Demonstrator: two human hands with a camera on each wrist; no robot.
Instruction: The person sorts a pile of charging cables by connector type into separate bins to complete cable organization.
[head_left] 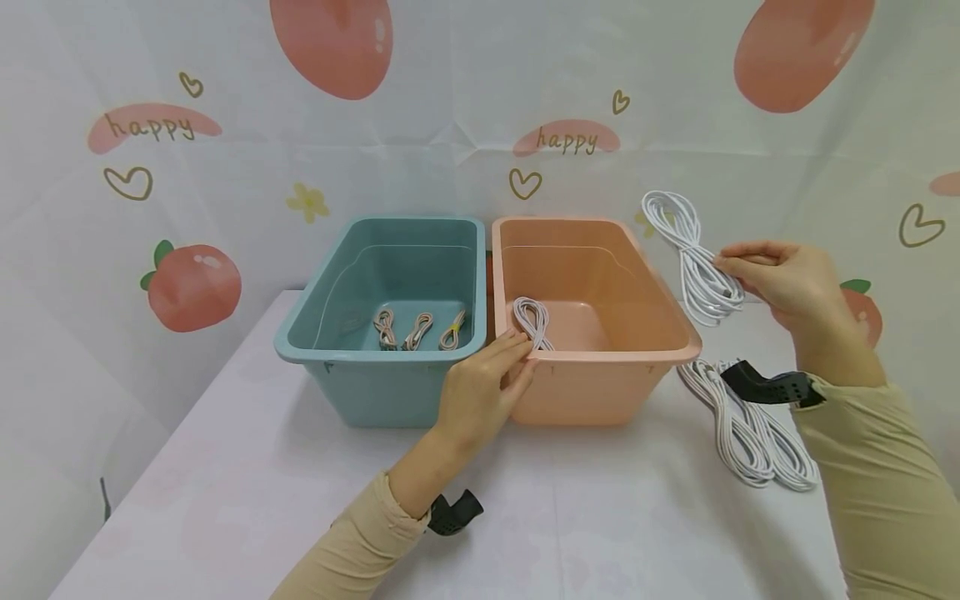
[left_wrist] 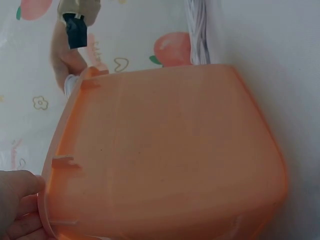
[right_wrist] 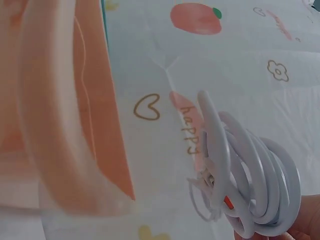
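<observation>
My right hand (head_left: 787,283) pinches a coiled white cable (head_left: 693,258), holding it up beyond the right side of the orange bin (head_left: 600,392). In the right wrist view the cable's loops (right_wrist: 260,175) appear close up, beside the bin's blurred rim. My left hand (head_left: 480,392) grips the front rim of the orange bin near its left corner; the left wrist view has the fingers (left_wrist: 22,220) at that rim. Another white coiled cable (head_left: 532,321) lies inside the orange bin, partly hidden by the front wall.
Left of the orange bin stands a blue bin (head_left: 382,387) containing three small tied cables (head_left: 417,331). More coiled white cables (head_left: 750,433) lie on the white table (head_left: 570,517) at the right, partly under my right forearm. A patterned cloth (head_left: 420,158) hangs behind.
</observation>
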